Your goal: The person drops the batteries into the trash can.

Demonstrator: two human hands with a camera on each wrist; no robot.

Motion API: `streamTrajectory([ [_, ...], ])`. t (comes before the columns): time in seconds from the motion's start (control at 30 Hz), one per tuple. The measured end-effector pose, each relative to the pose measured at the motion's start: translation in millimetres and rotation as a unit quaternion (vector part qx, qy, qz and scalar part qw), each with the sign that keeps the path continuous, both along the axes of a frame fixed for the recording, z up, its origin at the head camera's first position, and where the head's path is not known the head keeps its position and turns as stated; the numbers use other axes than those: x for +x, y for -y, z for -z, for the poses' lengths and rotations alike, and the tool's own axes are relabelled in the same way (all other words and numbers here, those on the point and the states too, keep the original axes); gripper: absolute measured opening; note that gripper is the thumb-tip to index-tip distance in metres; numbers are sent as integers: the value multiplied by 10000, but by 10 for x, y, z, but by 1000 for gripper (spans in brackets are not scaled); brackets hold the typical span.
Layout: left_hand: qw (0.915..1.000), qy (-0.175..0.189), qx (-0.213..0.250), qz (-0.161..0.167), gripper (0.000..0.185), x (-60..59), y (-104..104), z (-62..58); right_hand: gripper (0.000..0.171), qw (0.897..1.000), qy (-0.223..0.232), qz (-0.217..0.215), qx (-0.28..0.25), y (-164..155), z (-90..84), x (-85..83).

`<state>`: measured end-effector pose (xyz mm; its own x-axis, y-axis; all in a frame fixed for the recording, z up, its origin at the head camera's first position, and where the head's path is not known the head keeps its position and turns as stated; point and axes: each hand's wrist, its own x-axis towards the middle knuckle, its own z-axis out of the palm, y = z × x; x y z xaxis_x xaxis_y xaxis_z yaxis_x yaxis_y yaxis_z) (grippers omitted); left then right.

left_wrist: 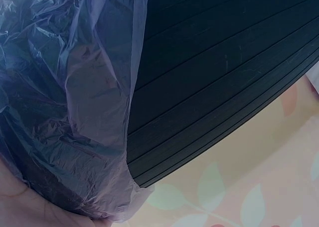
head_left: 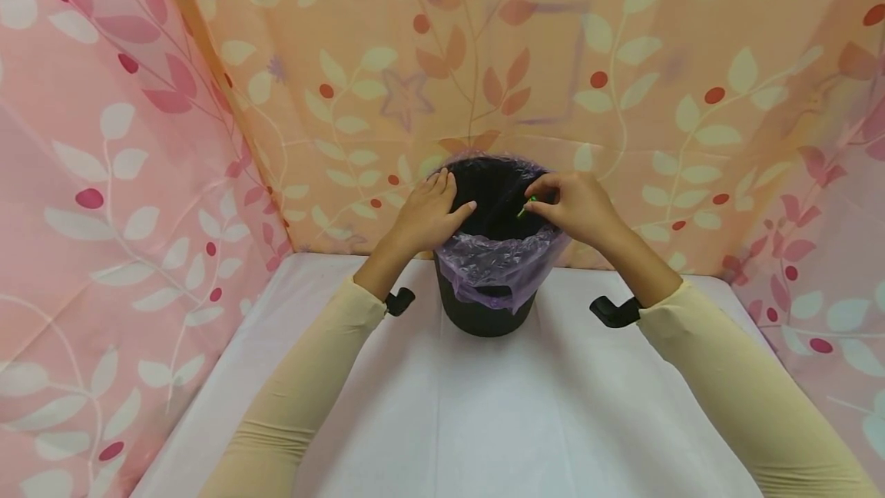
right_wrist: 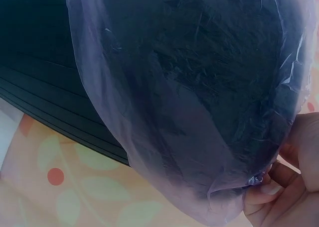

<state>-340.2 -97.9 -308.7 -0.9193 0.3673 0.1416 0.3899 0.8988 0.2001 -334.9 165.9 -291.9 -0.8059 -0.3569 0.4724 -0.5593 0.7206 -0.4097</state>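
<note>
A black ribbed bin [head_left: 487, 313] is stood upright on the white table [head_left: 484, 421], lined with a purple bag [head_left: 494, 260] folded over its rim.

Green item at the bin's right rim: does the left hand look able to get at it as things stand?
Probably yes. The left hand rests on the bin rim opposite, with only the open mouth between. The right hand already pinches the green item, so its fingers partly cover it.
</note>
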Motion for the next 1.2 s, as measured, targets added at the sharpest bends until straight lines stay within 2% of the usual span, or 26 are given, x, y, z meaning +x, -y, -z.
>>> streamTrajectory([
  [0.3,10000,-8,46,-19,80,11,3,1,25,9996,47,-93,270,-2,8,17],
  [0.43,10000,10,40,-14,80,20,7,3,21,9996,72,-23,285,-5,38,38],
  [0.57,9999,-62,120,10,80,26,9,8,17,9996,-87,12,263,-3,68,50],
  [0.67,9992,-165,360,23,75,20,2,28,16,9993,-234,25,303,-14,77,46],
  [0.77,9958,-319,856,91,70,-10,-21,63,17,9991,-294,128,289,-56,80,40],
  [0.87,9867,-538,1514,243,67,-58,-42,106,17,9987,-380,221,263,-98,75,32],
  [1.03,9640,-864,2442,600,62,-126,-73,169,18,9974,-623,276,235,-170,81,38],
  [1.2,9321,-883,3377,965,57,-165,-34,218,24,9960,-845,294,-13,-257,83,63],
])
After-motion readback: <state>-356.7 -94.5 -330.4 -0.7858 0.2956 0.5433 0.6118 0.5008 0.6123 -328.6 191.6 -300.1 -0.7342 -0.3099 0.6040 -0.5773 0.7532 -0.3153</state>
